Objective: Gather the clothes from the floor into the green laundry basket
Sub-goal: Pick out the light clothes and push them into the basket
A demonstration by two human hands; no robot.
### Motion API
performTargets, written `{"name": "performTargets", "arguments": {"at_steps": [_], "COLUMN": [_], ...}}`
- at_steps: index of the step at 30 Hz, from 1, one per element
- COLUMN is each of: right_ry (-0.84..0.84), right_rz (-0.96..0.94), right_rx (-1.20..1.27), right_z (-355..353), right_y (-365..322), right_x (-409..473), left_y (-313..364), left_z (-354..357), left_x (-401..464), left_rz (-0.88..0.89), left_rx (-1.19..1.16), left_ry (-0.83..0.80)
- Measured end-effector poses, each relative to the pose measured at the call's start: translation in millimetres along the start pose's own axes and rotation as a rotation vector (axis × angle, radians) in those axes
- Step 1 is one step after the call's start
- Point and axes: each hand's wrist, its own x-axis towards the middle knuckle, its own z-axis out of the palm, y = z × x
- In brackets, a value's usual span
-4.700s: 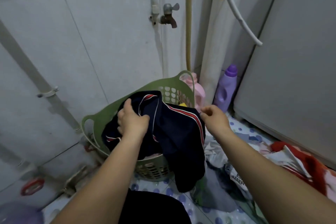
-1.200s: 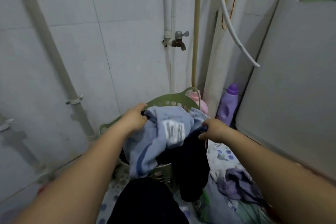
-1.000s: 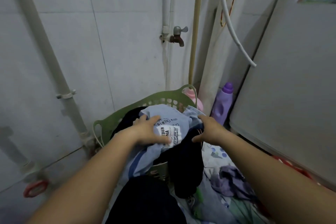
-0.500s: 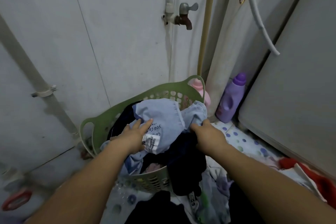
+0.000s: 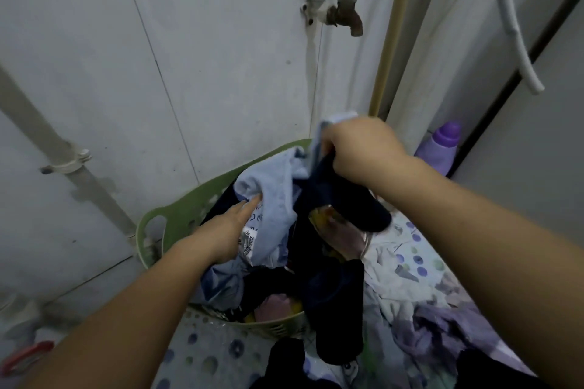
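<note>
Laundry fills the green laundry basket [image 5: 177,208], which stands on the dotted floor mat [image 5: 218,354] against the grey tiled wall [image 5: 202,66]. Inside it lie a light blue garment [image 5: 271,199] with a printed white label, a dark navy garment [image 5: 328,268] that spills over the near rim and hangs down outside, and bits of pink and yellow fabric lower down.

The left hand [image 5: 227,230] reaches into the basket with fingers fairly straight, pressing against the light blue garment beside its label; it grasps nothing that can be seen. The right hand [image 5: 360,148] is raised above the far side of the basket, fingers curled tight round a bunch of cloth: an edge of the light blue garment sticks up past the knuckles and a fold of the dark navy garment hangs below the fist.

More clothes [image 5: 420,319] lie on the floor to the right of the basket, outside it: white cloth with coloured dots, purple fabric, and dark pieces near the bottom edge.

On the wall above the basket is 1 metal tap [image 5: 347,6] on a white pipe, with a yellowish pipe [image 5: 392,35] just to its right. A purple bottle [image 5: 441,148] stands in the corner behind the right wrist, beside a large grey appliance [image 5: 537,142]. A white hose [image 5: 512,19] hangs down at the upper right. Something red [image 5: 25,357] lies at the lower left, blurred.
</note>
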Motion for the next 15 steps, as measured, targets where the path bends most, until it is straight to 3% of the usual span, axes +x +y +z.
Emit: {"name": "performTargets", "arguments": {"at_steps": [3,5,7,10,11,15], "right_ry": [0.235,0.266,0.045,-0.612,-0.68,-0.588], "right_rz": [-0.143,-0.239,-0.216,0.034,0.101,0.145], "right_rx": [0.14,0.265,0.222,-0.132,-0.148,-0.024], "right_z": [-17,-5,23,61,67,69], "right_y": [-14,-18,-17,-6,0,22], "right_x": [12,11,6,-6,-11,-42], "left_y": [-13,-15,-11,-4,-1,24], "left_z": [-6,-8,-7,-3,-3,-10], "left_x": [0,-4,-11,-20,-22,-27], "left_rz": [-0.01,-0.037,-0.089,-0.063,-0.028,0.086], "left_rx": [-0.008,0.025,0.083,0.125,0.105,-0.085], "left_ry": [0.079,0.101,0.055,-0.085,-0.119,-0.156]}}
